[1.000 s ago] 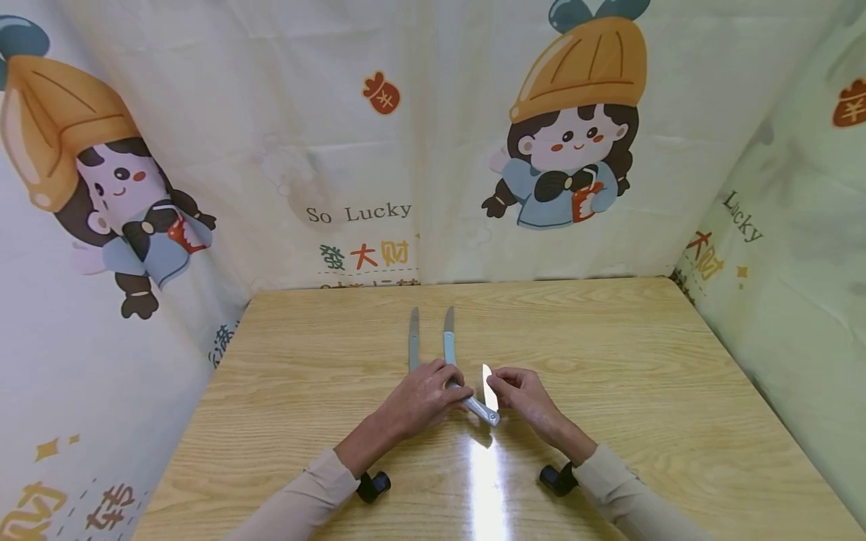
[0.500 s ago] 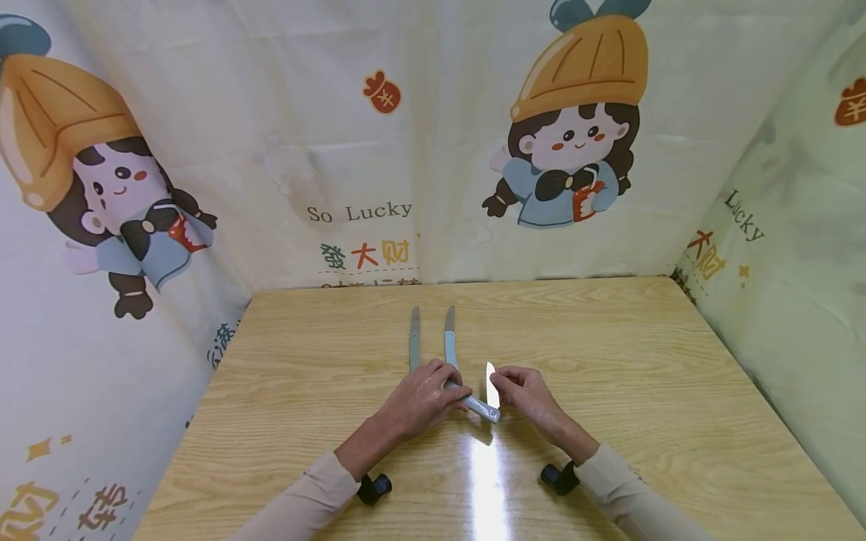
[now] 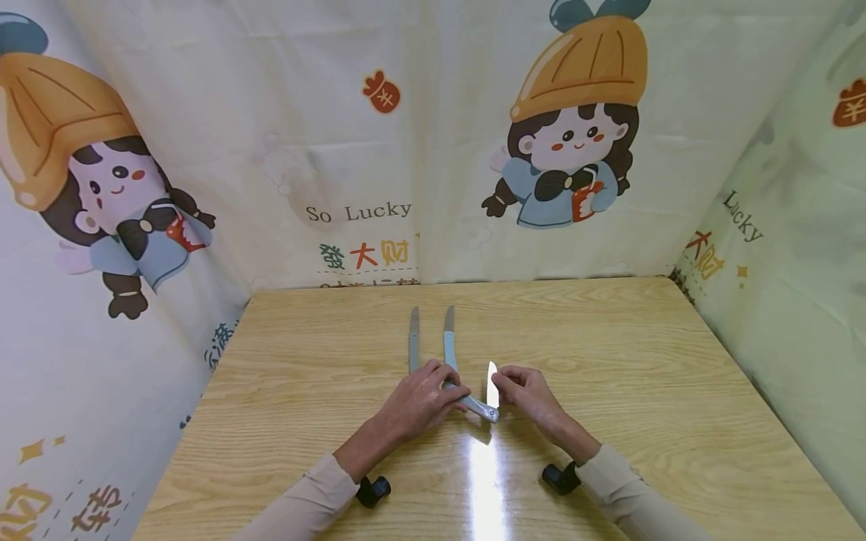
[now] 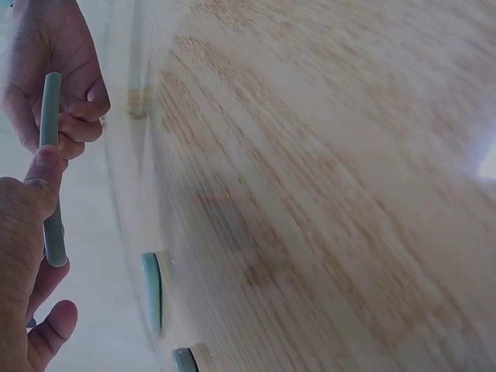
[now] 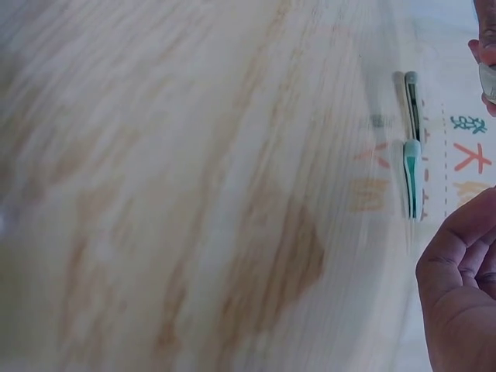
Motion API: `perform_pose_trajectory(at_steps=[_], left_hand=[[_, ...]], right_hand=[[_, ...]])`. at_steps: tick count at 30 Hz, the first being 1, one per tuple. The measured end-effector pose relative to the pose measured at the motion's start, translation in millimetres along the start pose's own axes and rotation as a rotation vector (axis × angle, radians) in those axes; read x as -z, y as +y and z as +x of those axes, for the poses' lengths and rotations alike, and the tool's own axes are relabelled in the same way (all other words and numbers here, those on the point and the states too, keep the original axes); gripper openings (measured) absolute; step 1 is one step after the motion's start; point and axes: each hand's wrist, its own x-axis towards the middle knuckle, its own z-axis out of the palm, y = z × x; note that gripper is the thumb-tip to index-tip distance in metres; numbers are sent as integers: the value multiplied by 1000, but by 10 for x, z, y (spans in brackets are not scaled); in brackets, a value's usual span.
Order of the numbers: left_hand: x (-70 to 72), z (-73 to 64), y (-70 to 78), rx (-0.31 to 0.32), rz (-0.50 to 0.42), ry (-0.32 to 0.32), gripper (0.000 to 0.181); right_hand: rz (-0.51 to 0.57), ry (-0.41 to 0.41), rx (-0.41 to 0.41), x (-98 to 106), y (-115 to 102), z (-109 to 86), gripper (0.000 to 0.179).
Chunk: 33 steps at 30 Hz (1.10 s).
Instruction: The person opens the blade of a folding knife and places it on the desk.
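A folding knife with a pale blue-grey handle (image 3: 479,406) is held above the wooden table, its blade (image 3: 492,387) swung partly out at a sharp angle. My left hand (image 3: 422,394) grips the handle; in the left wrist view the thumb presses along the handle's side. Thumb and fingertips of my right hand (image 3: 531,394) pinch the blade. Beyond the left hand lie two unfolded knives, a grey-green knife (image 3: 414,342) and a light blue knife (image 3: 449,342), blades pointing away. The left hand hides their handle ends. In the right wrist view, the blade is out of sight.
The wood-grain table (image 3: 629,353) ends at a printed cloth backdrop (image 3: 446,150) at the back and sides. A bright light reflection (image 3: 485,481) lies on the table in front of the hands. Dark wrist cameras (image 3: 560,479) sit under both wrists.
The blade's tip has shifted slightly right with my right hand, so the angle between blade and handle looks a little wider. My left hand has barely moved; the two lying knives are unchanged.
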Motion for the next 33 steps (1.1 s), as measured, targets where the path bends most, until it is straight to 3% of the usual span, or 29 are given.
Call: perform_pose_trajectory(at_steps=[12, 33], left_hand=[[-7, -32, -9, 39, -28, 1, 24], [22, -8, -22, 76, -27, -10, 22]], right_hand=[[13, -13, 7, -12, -3, 12, 29], [9, 48, -23, 22, -30, 24, 26]])
